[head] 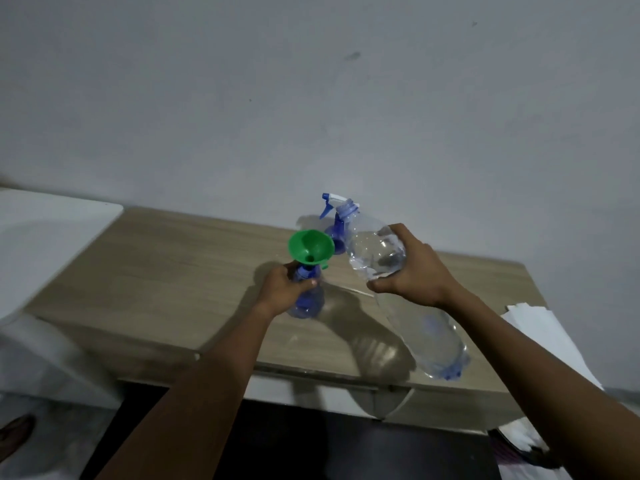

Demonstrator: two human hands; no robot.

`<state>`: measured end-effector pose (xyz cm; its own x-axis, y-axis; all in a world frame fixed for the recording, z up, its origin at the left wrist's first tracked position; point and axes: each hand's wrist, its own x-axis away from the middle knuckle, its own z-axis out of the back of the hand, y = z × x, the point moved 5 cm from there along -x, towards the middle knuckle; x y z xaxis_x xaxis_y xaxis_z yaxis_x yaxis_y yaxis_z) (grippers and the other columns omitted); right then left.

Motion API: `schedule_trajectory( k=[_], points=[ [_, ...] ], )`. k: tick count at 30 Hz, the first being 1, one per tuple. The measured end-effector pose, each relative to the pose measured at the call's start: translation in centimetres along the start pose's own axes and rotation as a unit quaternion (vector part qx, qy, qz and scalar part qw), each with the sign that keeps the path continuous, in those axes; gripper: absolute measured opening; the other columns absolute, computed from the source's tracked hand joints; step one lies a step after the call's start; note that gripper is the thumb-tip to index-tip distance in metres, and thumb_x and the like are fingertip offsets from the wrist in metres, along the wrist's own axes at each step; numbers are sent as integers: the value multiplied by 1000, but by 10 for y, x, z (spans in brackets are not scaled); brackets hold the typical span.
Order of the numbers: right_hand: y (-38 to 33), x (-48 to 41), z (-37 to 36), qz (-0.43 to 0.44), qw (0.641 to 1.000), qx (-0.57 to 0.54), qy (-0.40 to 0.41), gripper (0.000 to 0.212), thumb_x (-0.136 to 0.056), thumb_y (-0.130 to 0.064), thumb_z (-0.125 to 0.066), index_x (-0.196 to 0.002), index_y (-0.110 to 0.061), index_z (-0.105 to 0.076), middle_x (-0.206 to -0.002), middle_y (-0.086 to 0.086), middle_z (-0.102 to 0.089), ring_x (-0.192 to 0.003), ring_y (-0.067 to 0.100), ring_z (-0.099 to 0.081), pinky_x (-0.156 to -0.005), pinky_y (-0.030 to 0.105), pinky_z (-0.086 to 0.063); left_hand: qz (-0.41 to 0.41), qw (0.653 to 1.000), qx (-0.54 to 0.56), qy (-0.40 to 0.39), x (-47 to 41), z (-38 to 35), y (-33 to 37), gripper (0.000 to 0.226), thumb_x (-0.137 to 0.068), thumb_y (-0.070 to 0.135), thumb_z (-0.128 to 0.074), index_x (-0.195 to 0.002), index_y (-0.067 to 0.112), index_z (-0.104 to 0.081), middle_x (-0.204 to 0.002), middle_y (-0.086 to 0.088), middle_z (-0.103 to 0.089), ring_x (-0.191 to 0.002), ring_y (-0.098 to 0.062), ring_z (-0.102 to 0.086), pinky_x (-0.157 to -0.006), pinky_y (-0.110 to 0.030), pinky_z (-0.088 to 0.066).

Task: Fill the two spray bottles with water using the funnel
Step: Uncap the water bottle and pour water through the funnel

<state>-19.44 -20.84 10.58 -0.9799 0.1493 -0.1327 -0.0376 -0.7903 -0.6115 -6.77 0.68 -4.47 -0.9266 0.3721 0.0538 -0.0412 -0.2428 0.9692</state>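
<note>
Nearest to us, the base of the big clear water bottle [433, 334] hangs over the near right part of the bench [156, 271], and the whole bottle slants up and away toward its open mouth. The right hand [408, 271] is wrapped around its upper body, fingers over the top and thumb underneath. That looks like a pouring grip, taken high up to steer the mouth.

A little further in and to the left, the left hand [284, 285] clasps the blue spray bottle [308, 303] at the shoulder, just under the neck. The bottle stands on the bench with its sprayer head off. I'd say the hand is there to brace it so the light bottle doesn't tip once water comes in.

Sitting in that neck, right above the left hand's fingers, is the green funnel [308, 245], its bowl open toward us. The water bottle's mouth is just beyond and to the right of the bowl, close but not over it, and no stream shows. So this looks like lining up for the pour.

Behind the funnel, the second spray bottle [334, 237] waits with its trigger head on, partly hidden by the water bottle. White papers [540, 327] lie at the right edge, and the plain wall [311, 98] closes the far side.
</note>
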Motion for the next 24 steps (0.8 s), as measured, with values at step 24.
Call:
schedule_trajectory(
  k=[24],
  points=[
    [1, -19, -3, -11, 979, 99, -180, 67, -59, -34, -88, -116, -30, -51, -91, -9, -69, -89, 20, -65, -80, 37, -56, 67, 998, -3, -4, 2, 1, -9, 80, -49, 48, -82, -119, 11, -70, -109, -6, -75, -104, -27, -70, -98, -51, -53]
  ],
)
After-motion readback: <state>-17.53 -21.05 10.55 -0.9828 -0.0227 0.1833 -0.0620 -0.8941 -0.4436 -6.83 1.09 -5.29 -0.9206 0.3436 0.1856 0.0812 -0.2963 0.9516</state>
